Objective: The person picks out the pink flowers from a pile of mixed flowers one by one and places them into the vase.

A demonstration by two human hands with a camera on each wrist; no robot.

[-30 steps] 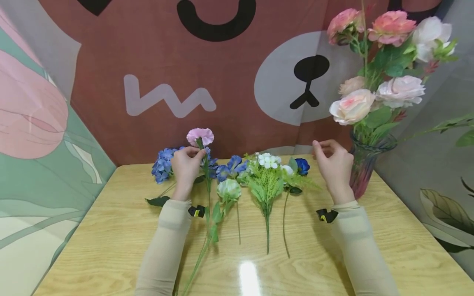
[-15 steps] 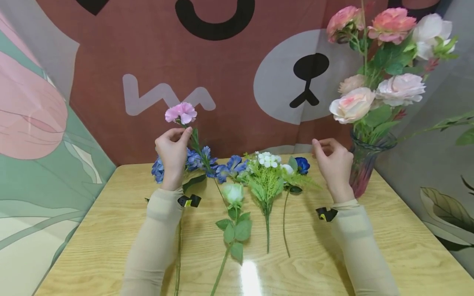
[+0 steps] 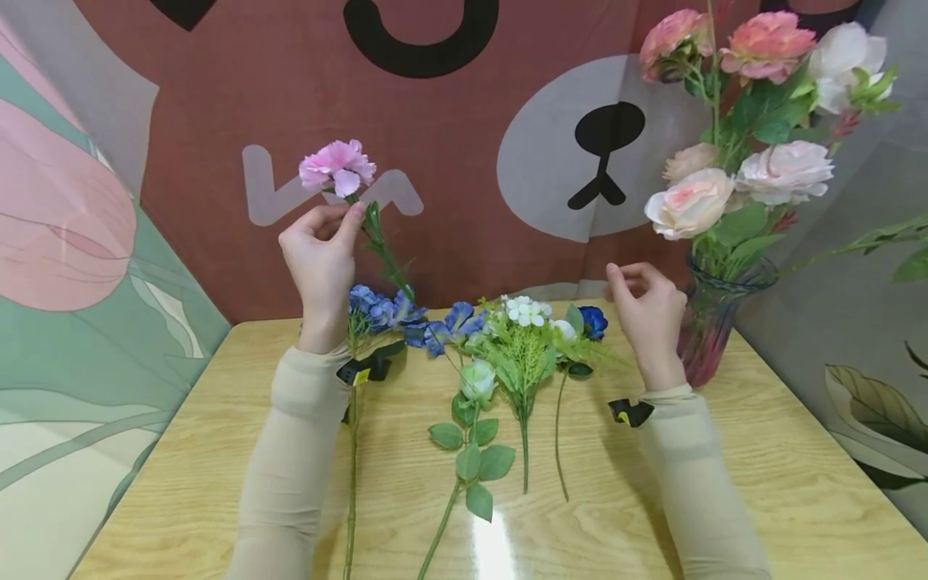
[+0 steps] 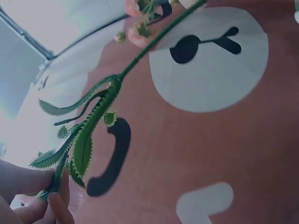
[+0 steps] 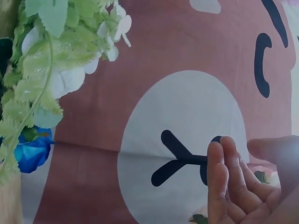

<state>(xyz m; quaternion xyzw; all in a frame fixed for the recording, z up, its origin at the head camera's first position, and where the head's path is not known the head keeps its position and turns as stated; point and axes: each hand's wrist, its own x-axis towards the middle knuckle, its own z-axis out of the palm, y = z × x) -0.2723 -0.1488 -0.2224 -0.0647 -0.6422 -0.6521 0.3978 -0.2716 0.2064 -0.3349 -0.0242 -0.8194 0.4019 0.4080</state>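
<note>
My left hand (image 3: pixel 319 250) pinches the green stem of a pink carnation (image 3: pixel 338 167) just under its bloom, raised above the table in front of the wall hanging. In the left wrist view, thumb and fingertips close round the stem (image 4: pixel 140 58), which carries toothed narrow leaves and runs to the upper right. My right hand (image 3: pixel 650 322) hovers left of a glass vase (image 3: pixel 706 346), holding nothing, its fingers loosely bent. The right wrist view shows that hand (image 5: pixel 247 186) with thumb and fingertips apart. A pale green-white rose (image 3: pixel 478 380) with a leafy stem lies on the table.
Blue flowers (image 3: pixel 384 310), a white-flowered green bunch (image 3: pixel 524 362) and a dark blue rose (image 3: pixel 593 322) lie along the back of the wooden table (image 3: pixel 616 507). Pink and white roses (image 3: pixel 692 205) fill the vase at the right. A printed cloth (image 3: pixel 464 161) hangs behind.
My left hand has lifted the carnation upward and to the left. The pale green-white rose has shifted rightward and turned on the table. My right hand has barely moved.
</note>
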